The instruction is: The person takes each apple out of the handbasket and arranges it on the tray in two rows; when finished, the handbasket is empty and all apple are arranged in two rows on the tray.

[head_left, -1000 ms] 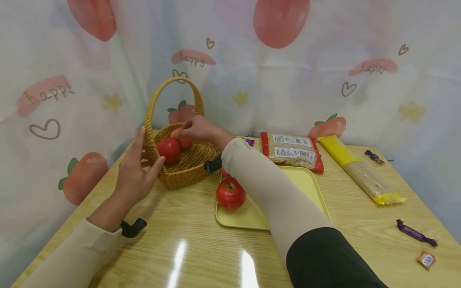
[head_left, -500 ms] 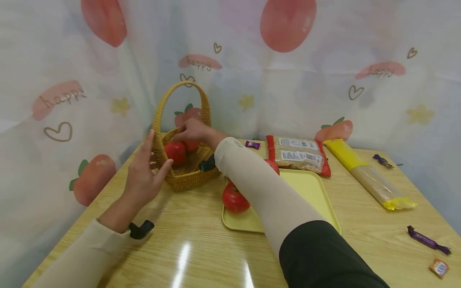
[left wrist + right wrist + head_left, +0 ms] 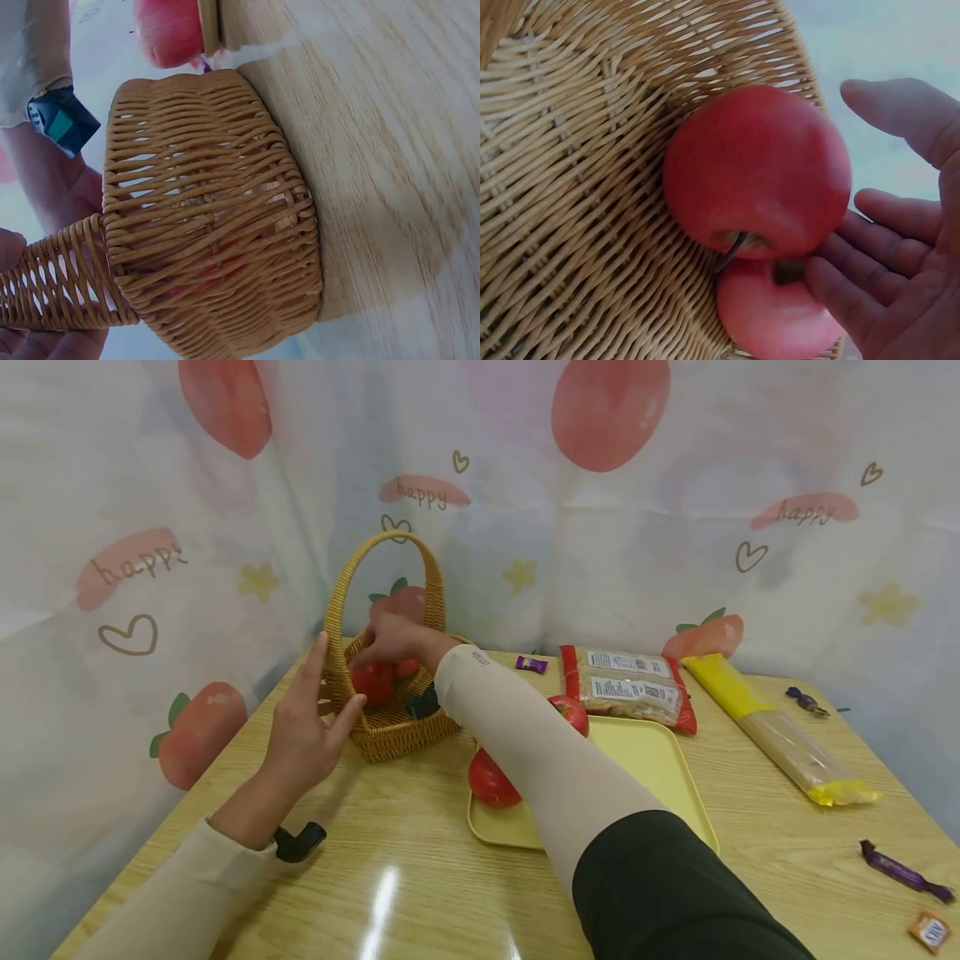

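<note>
The wicker basket (image 3: 401,739) stands at the back left with two red apples inside. My left hand (image 3: 303,718) holds the base of the basket's handle (image 3: 64,277), thumb on one side and fingers on the other. Reaching over the rim, my right hand (image 3: 393,639) is above the apples, its fingers loosely spread. In the right wrist view, the nearer apple (image 3: 757,165) lies against the basket wall, stem showing. Beneath it is the second apple (image 3: 772,315), close by my fingertips; whether they touch it I cannot tell.
A yellow tray (image 3: 652,760) carries more red fruit (image 3: 495,781), partly behind my right forearm. Beyond lie a red-edged food packet (image 3: 628,687) and a long yellow packet (image 3: 780,731). Small wrapped sweets (image 3: 906,870) lie along the right. A printed curtain (image 3: 510,552) hangs behind the table.
My right hand has shifted from the farther apple toward the nearer one inside the basket. My left hand stays at the handle. The head view has swung slightly left.
</note>
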